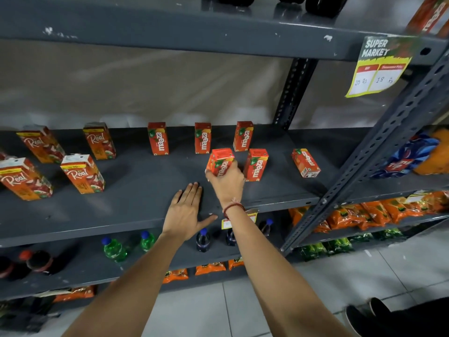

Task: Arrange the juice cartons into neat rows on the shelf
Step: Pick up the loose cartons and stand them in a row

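Observation:
My right hand [227, 182] grips a small red Maaza carton [220, 161], held just above the grey shelf [136, 205]. My left hand [187, 210] lies flat and open on the shelf near its front edge, holding nothing. Three Maaza cartons stand upright in a back row [158, 138] [202, 138] [243, 136]. Another stands right of my held carton [255, 164], and one more tilts further right [306, 162]. Several taller Real cartons stand at the left [99, 140] [82, 173] [41, 144] [24, 178].
A slanted perforated steel upright [379, 152] crosses the shelf's right end. A price tag [379, 66] hangs from the upper shelf. Bottles [202, 240] and orange snack packs [359, 215] fill the lower shelves. Bare shelf space lies between the Real and Maaza cartons.

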Demonstrator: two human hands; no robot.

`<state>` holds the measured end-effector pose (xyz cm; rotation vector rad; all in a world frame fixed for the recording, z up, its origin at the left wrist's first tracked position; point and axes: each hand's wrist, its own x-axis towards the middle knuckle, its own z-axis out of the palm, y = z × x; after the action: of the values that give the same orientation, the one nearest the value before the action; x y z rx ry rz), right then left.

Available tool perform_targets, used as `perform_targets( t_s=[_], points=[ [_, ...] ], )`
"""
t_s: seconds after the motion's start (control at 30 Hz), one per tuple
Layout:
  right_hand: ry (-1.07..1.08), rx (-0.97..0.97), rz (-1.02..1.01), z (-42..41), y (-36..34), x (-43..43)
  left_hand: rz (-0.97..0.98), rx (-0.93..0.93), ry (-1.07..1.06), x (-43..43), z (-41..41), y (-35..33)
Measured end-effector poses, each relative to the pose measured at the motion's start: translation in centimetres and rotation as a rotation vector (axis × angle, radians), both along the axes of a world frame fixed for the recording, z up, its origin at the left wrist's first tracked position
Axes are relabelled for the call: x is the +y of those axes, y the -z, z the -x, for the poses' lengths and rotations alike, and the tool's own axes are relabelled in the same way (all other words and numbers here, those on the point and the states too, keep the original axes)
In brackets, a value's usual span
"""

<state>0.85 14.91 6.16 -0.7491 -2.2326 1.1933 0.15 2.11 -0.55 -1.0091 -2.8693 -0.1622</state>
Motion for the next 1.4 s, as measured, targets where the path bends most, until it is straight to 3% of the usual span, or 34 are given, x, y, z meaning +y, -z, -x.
perform_targets(
  t_s=[0.23,0.37,0.5,0.57,0.67,0.8,0.9,1.0,1.1,1.23,1.4],
  points=[
    [-0.027,-0.11,-0.115,1.5,2.6,-0.4,-0.029,-0.008,0.006,0.1,0.0,0.1],
    [-0.112,-0.005,-0.112,-0.3,3.3,1.5,-0.029,0.022,0.009,0.1,0.0,0.1],
    [0.158,0.204,-0.227,-3.1,2.4,6.3,0.008,0.038,-0.001,0.1,0.1,0.3],
    [0.325,0.213,-0.284,-3.2,1.6,9.7,0.011,0.041,-0.005,0.1,0.1,0.4],
    [0.471,-0.084,-0.327,-2.2,0.7,15.2,0.01,0.045,-0.007,0.1,0.1,0.5],
    [0.423,-0.452,-0.265,-1.5,1.3,19.7,0.008,0.037,-0.012,0.2,0.0,0.4],
    [0.408,-0.566,-0.314,-1.3,1.9,20.3,0.012,0.037,-0.018,0.2,0.0,0.3],
    [0.463,-0.541,-0.381,-1.1,1.8,20.1,0.01,0.042,-0.022,0.2,0.0,0.3],
    [0.47,-0.52,-0.216,-1.0,1.7,19.6,0.005,0.043,-0.016,0.2,0.0,0.3],
    [0.451,-0.359,0.155,-1.9,0.1,18.4,-0.001,0.042,-0.01,0.2,0.0,0.3],
    [0.476,0.095,0.705,-4.8,0.4,13.6,0.013,0.015,-0.012,0.2,-0.1,0.0]
  ],
)
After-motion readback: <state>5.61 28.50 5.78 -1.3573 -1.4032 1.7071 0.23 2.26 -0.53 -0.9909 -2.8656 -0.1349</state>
